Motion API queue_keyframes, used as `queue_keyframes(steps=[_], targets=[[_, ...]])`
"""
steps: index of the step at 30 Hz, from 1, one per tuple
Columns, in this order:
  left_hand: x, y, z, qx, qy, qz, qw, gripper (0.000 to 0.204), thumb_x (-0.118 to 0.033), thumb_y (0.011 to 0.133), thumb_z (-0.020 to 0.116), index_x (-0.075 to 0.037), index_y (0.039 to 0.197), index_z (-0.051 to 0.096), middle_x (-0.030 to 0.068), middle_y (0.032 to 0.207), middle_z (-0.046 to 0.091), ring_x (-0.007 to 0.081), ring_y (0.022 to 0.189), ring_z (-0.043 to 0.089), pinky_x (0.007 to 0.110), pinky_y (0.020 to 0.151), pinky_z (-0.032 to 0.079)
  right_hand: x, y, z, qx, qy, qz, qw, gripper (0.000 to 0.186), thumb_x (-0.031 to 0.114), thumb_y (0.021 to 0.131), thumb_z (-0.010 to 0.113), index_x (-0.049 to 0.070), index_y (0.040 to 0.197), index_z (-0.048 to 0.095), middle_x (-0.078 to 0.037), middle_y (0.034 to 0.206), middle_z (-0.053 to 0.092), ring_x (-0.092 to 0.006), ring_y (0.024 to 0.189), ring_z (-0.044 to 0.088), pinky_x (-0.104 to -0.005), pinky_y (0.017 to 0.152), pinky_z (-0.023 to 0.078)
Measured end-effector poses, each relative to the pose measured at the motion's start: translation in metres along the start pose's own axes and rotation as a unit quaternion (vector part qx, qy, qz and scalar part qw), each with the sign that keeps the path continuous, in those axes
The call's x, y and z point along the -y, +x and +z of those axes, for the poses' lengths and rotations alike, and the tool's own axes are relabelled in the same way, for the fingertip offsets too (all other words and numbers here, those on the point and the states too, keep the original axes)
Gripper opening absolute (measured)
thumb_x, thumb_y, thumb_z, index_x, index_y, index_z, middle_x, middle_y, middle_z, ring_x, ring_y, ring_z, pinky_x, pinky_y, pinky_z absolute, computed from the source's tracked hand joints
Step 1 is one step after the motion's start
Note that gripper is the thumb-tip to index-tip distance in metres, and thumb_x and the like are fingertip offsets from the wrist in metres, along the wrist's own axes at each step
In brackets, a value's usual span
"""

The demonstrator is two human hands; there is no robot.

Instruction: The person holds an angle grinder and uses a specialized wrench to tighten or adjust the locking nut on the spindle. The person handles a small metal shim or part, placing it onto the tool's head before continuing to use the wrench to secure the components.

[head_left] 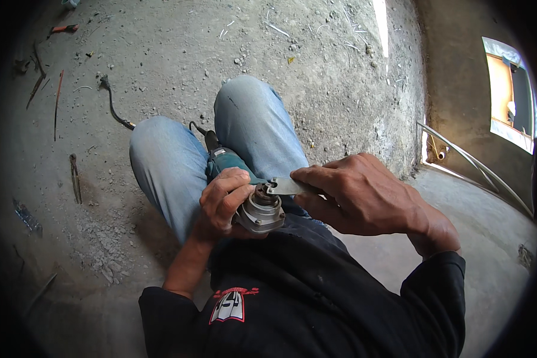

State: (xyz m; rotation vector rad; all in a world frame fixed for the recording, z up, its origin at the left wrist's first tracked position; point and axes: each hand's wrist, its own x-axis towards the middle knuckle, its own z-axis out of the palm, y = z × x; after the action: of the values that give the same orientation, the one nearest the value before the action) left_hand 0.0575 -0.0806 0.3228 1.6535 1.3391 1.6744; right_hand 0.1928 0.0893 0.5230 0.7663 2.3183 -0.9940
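An angle grinder with a teal body and a silver metal gear head rests between my thighs, its head toward my belly. My left hand is closed round the gear head, fingertips near the spindle. In my right hand is a flat metal pin spanner, gripped between thumb and fingers. The spanner's forked end lies on the grinder's spindle, and its other end disappears under my right fingers. No disc shows on the spindle.
The grinder's black cord and plug lie on the dusty floor beyond my left knee. Pliers, a thin reddish rod and rubble are to the left. Pale pipes lean by the right wall.
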Motion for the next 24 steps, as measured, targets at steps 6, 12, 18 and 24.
queue_keyframes(steps=[6, 12, 18, 24], targets=[[0.004, -0.008, -0.002, 0.006, 0.008, 0.005, 1.000, 0.054, -0.035, 0.078, 0.080, -0.002, 0.114, 0.055, 0.0161, 0.108, 0.058, 0.0365, 0.097, 0.066, 0.051, 0.085, 0.058, -0.019, 0.001, 0.016, -0.029, 0.092, -0.056, 0.994, 0.026, 0.024, 0.089, 0.064, 0.001, 0.102, 0.067, -0.021, 0.072, 0.065, -0.0375, 0.065, 0.066, -0.0458, 0.059, 0.051], [-0.001, -0.015, 0.000, 0.004, 0.008, 0.014, 1.000, 0.046, -0.032, 0.082, 0.076, -0.003, 0.112, 0.055, 0.0163, 0.110, 0.057, 0.0364, 0.096, 0.067, 0.051, 0.086, 0.058, -0.046, 0.003, 0.043, 0.015, 0.235, -0.078, 0.969, 0.040, 0.021, 0.088, 0.065, 0.000, 0.123, 0.063, -0.021, 0.094, 0.070, -0.0355, 0.079, 0.070, -0.0410, 0.072, 0.056], [0.000, -0.022, 0.000, 0.012, 0.019, 0.020, 1.000, 0.040, -0.025, 0.083, 0.075, -0.005, 0.111, 0.054, 0.0153, 0.112, 0.056, 0.0345, 0.095, 0.068, 0.051, 0.087, 0.058, -0.062, 0.011, 0.059, 0.038, 0.294, -0.138, 0.945, 0.042, 0.024, 0.092, 0.065, 0.001, 0.127, 0.061, -0.021, 0.101, 0.070, -0.0352, 0.087, 0.070, -0.0407, 0.076, 0.055], [-0.001, -0.019, -0.001, 0.028, 0.026, 0.013, 0.999, 0.039, -0.017, 0.082, 0.075, -0.006, 0.112, 0.053, 0.0139, 0.112, 0.056, 0.0334, 0.096, 0.069, 0.051, 0.087, 0.059, -0.070, 0.018, 0.066, 0.068, 0.344, -0.137, 0.926, 0.042, 0.026, 0.095, 0.064, 0.003, 0.130, 0.061, -0.019, 0.098, 0.069, -0.0343, 0.088, 0.069, -0.0408, 0.078, 0.054]])
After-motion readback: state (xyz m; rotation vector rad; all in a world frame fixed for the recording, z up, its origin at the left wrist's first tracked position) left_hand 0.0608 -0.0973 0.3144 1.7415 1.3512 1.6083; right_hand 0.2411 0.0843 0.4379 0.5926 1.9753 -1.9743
